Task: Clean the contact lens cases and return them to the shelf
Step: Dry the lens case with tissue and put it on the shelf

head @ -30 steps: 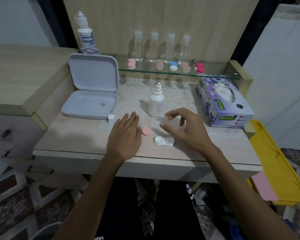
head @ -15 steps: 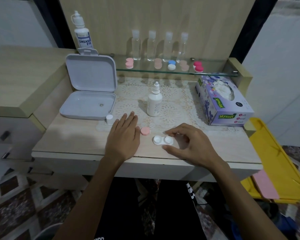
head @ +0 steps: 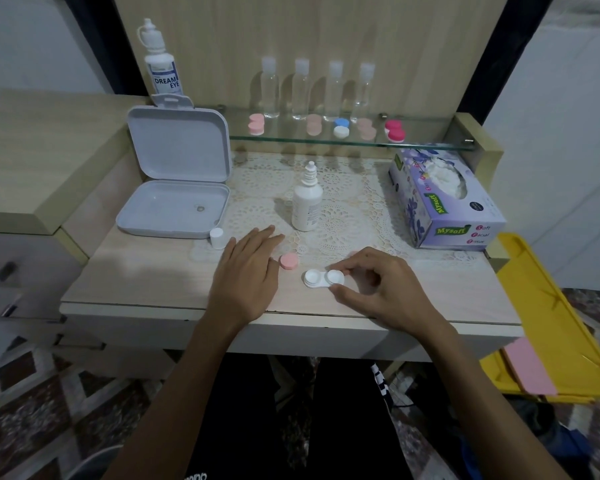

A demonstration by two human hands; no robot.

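A white two-well contact lens case (head: 321,278) lies uncapped near the table's front edge. My right hand (head: 378,285) pinches its right well between thumb and forefinger. A loose pink cap (head: 289,261) lies just left of the case. My left hand (head: 248,271) rests flat on the table beside that cap, fingers straight. A white solution bottle (head: 307,202) stands uncapped on the lace mat, its small white cap (head: 217,238) left of my left hand. Several capped lens cases (head: 341,128) sit on the glass shelf (head: 426,144).
An open lilac box (head: 174,206) lies at the left with a small lens-like ring inside. A tissue box (head: 444,199) stands at the right. Clear bottles (head: 302,88) line the shelf's back. A yellow tray (head: 551,327) juts out at the right.
My right hand came down from above the table and closed thumb and forefinger on the white case's right well. My left hand stayed flat in place.
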